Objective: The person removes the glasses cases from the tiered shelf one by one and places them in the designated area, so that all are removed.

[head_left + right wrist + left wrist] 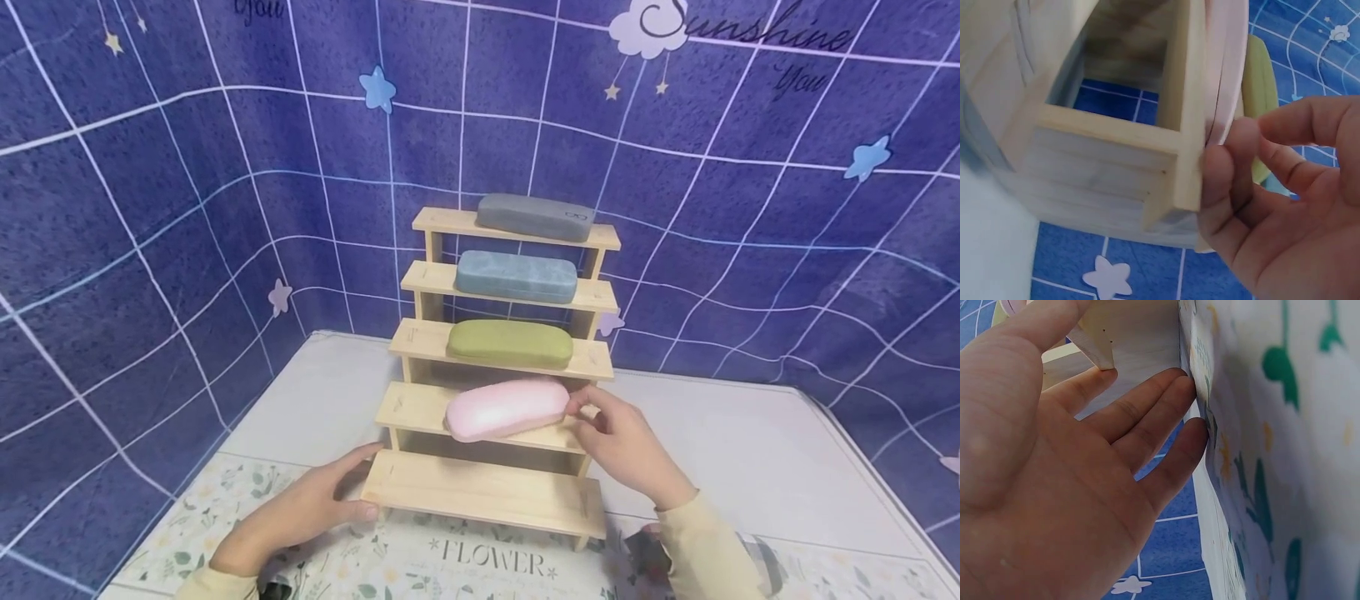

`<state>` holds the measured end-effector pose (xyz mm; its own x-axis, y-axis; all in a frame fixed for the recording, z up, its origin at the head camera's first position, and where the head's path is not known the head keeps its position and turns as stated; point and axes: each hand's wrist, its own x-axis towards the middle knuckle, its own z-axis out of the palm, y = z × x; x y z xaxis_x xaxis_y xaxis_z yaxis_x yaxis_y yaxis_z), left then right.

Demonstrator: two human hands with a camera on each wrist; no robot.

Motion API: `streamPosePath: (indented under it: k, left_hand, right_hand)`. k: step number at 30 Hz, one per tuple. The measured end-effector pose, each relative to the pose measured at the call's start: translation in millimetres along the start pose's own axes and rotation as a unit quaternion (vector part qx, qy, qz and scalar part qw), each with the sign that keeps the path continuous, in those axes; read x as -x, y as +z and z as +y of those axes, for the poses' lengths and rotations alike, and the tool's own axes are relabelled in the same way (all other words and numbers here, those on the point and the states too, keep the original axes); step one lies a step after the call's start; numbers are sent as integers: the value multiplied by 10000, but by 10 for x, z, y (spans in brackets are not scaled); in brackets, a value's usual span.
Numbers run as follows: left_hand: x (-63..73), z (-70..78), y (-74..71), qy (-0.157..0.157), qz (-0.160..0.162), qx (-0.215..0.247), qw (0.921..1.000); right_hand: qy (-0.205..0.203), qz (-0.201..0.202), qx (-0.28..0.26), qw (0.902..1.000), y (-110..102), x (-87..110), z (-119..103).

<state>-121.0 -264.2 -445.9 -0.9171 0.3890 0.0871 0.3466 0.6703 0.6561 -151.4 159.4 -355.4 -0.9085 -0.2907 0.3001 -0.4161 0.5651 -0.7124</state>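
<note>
A pink glasses case [510,408] lies slanted on the second-lowest step of a wooden tiered stand [487,492], its left end toward the front. My right hand [618,433] pinches the case's right end with curled fingers. In the right wrist view, fingertips [1216,162] meet the pink case [1225,62] beside the step's end. My left hand [311,508] is at the lowest step's left end, fingers spread and fairly straight. In the left wrist view, one fingertip touches the wooden corner [1104,353], while other fingers reach the floral cloth [1241,425].
Above the pink case, a green case [510,343], a blue case [516,277] and a grey case [534,217] lie on separate steps. A blue gridded curtain [225,167] hangs behind and around the white table [720,442].
</note>
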Motion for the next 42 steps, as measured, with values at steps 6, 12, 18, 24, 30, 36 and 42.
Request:
streamPosePath:
  k: [6, 12, 18, 24, 30, 36, 42]
  left_hand:
    - [-14, 17, -13, 42, -27, 80, 10000]
    - [-13, 16, -16, 72, -15, 62, 10000]
    - [-3, 4, -3, 55, -2, 105, 9999]
    - [10, 4, 20, 23, -25, 113, 9999]
    - [17, 23, 15, 80, -19, 42, 10000]
    - [15, 32, -6, 28, -54, 85, 9999]
    - [20, 5, -7, 13, -89, 147, 9999]
  right_hand:
    - [110, 177, 184, 9996, -45, 27, -15]
    - [-67, 128, 533, 9985, 98, 10, -70]
    - [-712, 278, 1293, 9887, 245, -10, -124]
    - [-732, -165, 1047, 9917, 96, -3, -51]
    - [-784, -458, 943, 9914, -212, 53, 106]
    - [-741, -515, 800, 9927, -259, 83, 207]
    - [-397, -222, 889, 9950, -184, 62, 258]
